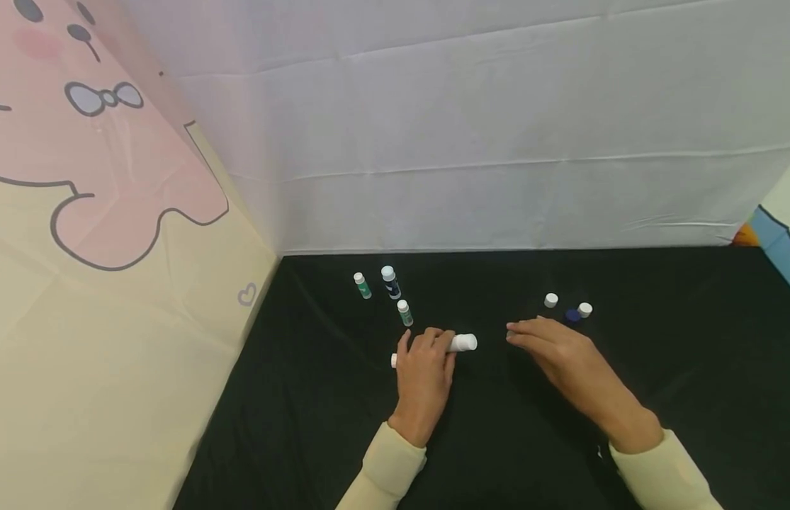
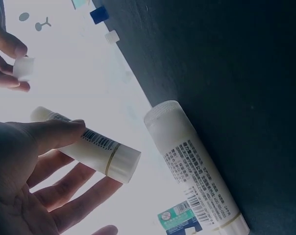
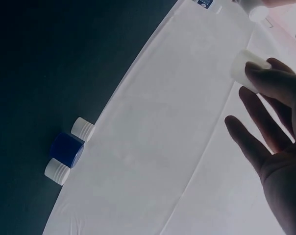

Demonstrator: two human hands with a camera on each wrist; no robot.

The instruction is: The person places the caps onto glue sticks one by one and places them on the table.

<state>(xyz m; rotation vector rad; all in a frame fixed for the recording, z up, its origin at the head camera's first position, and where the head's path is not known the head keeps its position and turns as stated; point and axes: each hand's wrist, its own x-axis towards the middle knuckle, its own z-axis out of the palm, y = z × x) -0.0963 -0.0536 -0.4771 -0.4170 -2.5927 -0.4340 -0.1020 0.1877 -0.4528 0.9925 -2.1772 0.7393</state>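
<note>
My left hand grips a white glue stick, uncapped, between thumb and fingers. In the left wrist view this glue stick lies tilted across the fingers and shows a barcode. Apart from it, to the right, my right hand pinches a white cap between thumb and fingertips. That cap is mostly hidden by the fingers in the head view. Beyond my left hand stand glue sticks with white caps: two with green labels, the near one and the far one, and a larger one with a dark blue label.
Past my right hand, two white caps and a dark blue cap sit close together on the black tablecloth. A white cloth hangs behind the table. To the left hangs a cloth with a pink cartoon animal.
</note>
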